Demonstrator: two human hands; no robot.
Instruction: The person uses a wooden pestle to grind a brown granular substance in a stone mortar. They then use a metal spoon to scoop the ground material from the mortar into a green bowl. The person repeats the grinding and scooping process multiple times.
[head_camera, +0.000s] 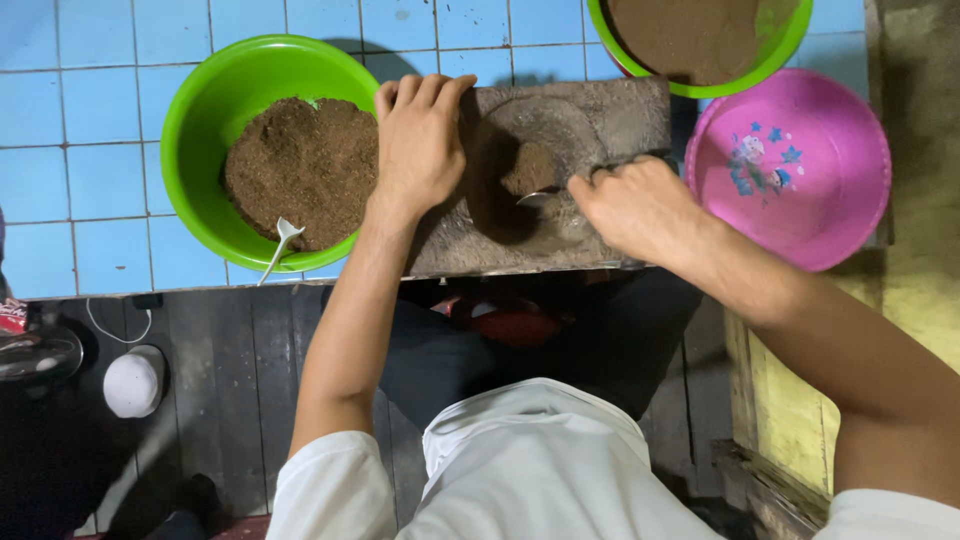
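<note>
Brown, crumbly powder is what both hands are busy with. A small mound of it (530, 168) sits in the round hollow of a grey stone slab (620, 115) that lies on the blue tiled surface (90, 120). The right hand (640, 205) is curled shut around the handle of a metal spoon (540, 197), whose long axis runs roughly left to right, bowl end pointing left. The bowl lies just under the lower edge of the mound, so the powder is up and to the left of the grip, touching or nearly touching the spoon's tip; which of the two cannot be told. The left hand (420, 140) lies on the slab's left end, fingers together and curved over its top edge, palm down and closed on nothing; it sits right beside the hollow. The right hand is the one joined to the mound by the spoon, though the left is about as near.

Left of the slab and touching it stands a bright green plastic bowl (200, 90), holding a large heap of the same brown powder (300, 170) with a small white spoon (280, 245) leaning over its lower rim. At the top right a second green bowl (790, 45) holds smoother brown powder and is cut off by the frame. Just below it, right of the slab, a pink plastic basin (850, 220) with star prints holds nothing. On the dark wooden floor below lies a white round object (135, 380).
</note>
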